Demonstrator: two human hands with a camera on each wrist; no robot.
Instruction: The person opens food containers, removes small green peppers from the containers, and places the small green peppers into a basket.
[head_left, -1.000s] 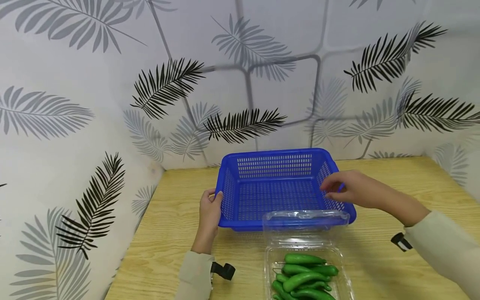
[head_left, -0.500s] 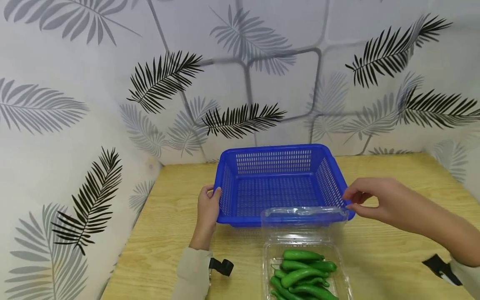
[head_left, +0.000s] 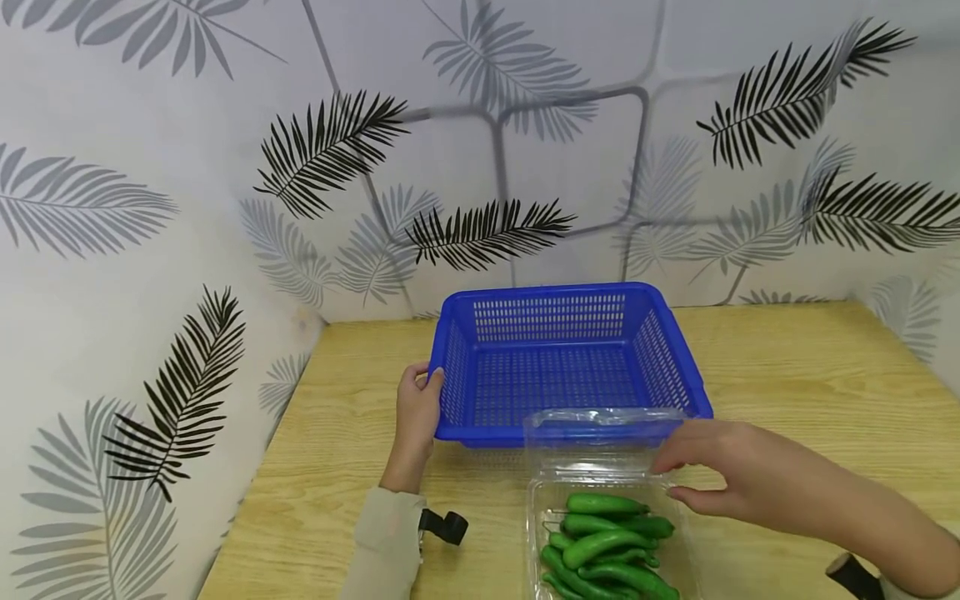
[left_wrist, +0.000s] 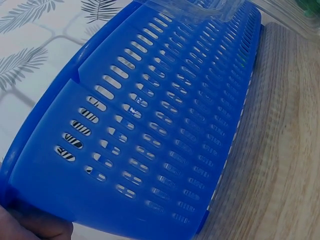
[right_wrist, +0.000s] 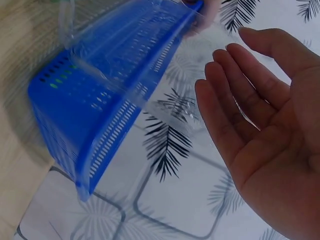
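My left hand (head_left: 416,410) grips the left rim of a blue perforated plastic basket (head_left: 480,434), thumb on top of the rim. The basket holds nothing. In the left wrist view its slotted side wall (left_wrist: 120,100) fills the frame, with my fingers (left_wrist: 37,227) at the lower left. In front of it lies a clear plastic clamshell box (head_left: 534,521) with several green peppers (head_left: 609,546). Its raised lid (head_left: 592,460) overlaps the basket's front. My right hand (head_left: 738,471) hovers at the lid's right side, thumb and fingers apart, holding nothing; the right wrist view shows the relaxed fingers (right_wrist: 215,100).
All of this is on a light wood-grain table (head_left: 352,467). Behind and to the left rises a pale wall covering (head_left: 562,183) with leaf patterns, close to the table's back edge. Dark wrist-camera mounts stick out from both wrists.
My right hand has moved from inside the basket's right side, past its front right corner, down and toward me to the box's lid. The left hand keeps its grip on the rim.
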